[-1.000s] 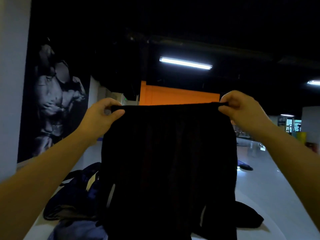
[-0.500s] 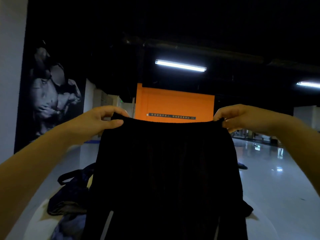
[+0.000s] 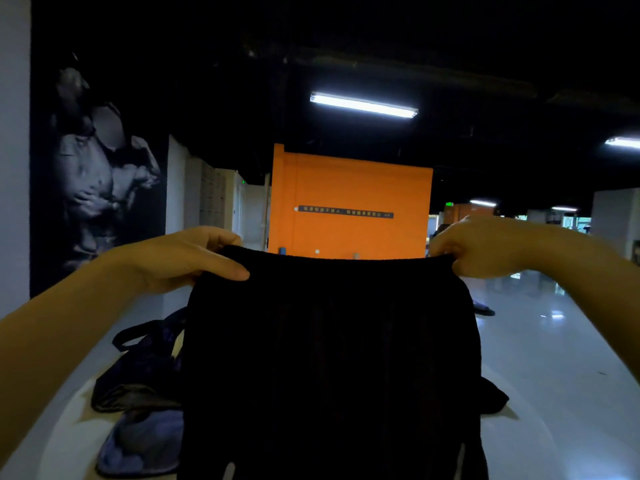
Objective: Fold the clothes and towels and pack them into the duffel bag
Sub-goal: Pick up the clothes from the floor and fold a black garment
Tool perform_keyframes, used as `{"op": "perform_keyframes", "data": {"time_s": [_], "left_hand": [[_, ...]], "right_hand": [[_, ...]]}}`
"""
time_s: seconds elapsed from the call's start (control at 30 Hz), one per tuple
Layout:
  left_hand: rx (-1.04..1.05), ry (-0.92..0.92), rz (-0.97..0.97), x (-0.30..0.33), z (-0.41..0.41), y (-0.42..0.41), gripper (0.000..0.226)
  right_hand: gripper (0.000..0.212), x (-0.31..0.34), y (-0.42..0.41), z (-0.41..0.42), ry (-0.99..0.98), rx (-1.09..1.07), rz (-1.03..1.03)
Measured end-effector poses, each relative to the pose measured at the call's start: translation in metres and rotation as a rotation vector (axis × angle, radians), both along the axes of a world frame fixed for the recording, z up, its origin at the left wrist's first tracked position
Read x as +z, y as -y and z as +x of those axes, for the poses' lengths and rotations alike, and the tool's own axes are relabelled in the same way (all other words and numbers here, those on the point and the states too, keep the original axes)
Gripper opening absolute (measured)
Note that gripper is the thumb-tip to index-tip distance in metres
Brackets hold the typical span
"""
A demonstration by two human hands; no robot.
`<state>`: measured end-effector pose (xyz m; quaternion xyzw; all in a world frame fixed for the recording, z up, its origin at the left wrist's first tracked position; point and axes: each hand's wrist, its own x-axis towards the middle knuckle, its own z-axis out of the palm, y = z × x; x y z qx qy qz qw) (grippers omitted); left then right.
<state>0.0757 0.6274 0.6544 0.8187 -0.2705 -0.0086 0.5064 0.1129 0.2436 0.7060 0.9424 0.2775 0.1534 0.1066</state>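
A black garment [image 3: 329, 358] hangs spread out in front of me, held up by its top hem. My left hand [image 3: 187, 258] pinches the hem's left corner, thumb in front. My right hand [image 3: 474, 251] grips the right corner with curled fingers. Behind the garment on the left lies the dark navy duffel bag [image 3: 138, 368] with a strap loop, on a white table [image 3: 65, 431]. A blue cloth [image 3: 138, 445] lies in front of the bag. The garment hides most of the table's middle.
Another dark piece of cloth [image 3: 491, 396] pokes out at the garment's right side on the table. A shiny floor [image 3: 554, 341] stretches off to the right, and an orange wall [image 3: 349, 202] stands ahead. A dark poster wall [image 3: 97, 161] runs along the left.
Both hands have lowered the garment's top hem, and the garment hangs lower over the table. The orange wall behind it shows more.
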Motion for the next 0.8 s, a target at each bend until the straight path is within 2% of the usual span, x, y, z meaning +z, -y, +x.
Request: {"op": "perform_keyframes", "data": {"time_s": [0.1, 0.2, 0.23, 0.3, 0.4, 0.43, 0.47, 0.53, 0.63, 0.67, 0.73, 0.8], "left_hand": [[0.035, 0.045, -0.032, -0.004, 0.02, -0.001, 0.048], [0.097, 0.069, -0.103, -0.006, 0.04, -0.006, 0.069], [0.097, 0.063, -0.118, -0.007, 0.046, -0.008, 0.073], [0.065, 0.058, -0.125, -0.009, 0.055, -0.009, 0.061], [0.101, 0.139, -0.147, -0.01, 0.069, -0.006, 0.024], [0.142, 0.203, -0.129, -0.01, 0.074, -0.006, 0.025], [0.181, 0.275, -0.105, -0.01, 0.078, -0.006, 0.037], [0.255, 0.401, -0.105, -0.006, 0.085, -0.007, 0.055], [0.332, 0.543, -0.175, 0.005, 0.088, -0.004, 0.034], [0.392, 0.621, -0.143, 0.009, 0.09, -0.002, 0.032], [0.489, 0.761, -0.008, 0.015, 0.096, 0.005, 0.027], [0.556, 0.84, 0.132, 0.015, 0.101, 0.013, 0.017]], "right_hand": [[0.032, -0.008, 0.004, 0.018, -0.159, 0.042, 0.11], [0.017, -0.019, 0.007, 0.033, -0.282, 0.085, 0.291], [0.022, -0.021, 0.008, 0.04, -0.268, 0.1, 0.338], [0.033, -0.027, 0.009, 0.053, -0.211, 0.134, 0.411], [0.035, -0.033, 0.012, 0.074, -0.207, 0.205, 0.578], [0.032, -0.035, 0.012, 0.079, -0.232, 0.239, 0.654], [0.03, -0.035, 0.011, 0.082, -0.256, 0.26, 0.726], [0.037, -0.034, 0.01, 0.088, -0.244, 0.284, 0.825], [0.053, -0.022, 0.015, 0.093, -0.165, 0.343, 0.941], [0.05, -0.016, 0.017, 0.095, -0.17, 0.353, 0.974], [0.026, -0.009, 0.018, 0.1, -0.147, 0.326, 0.941], [0.03, -0.007, 0.016, 0.103, -0.097, 0.266, 0.882]]}}
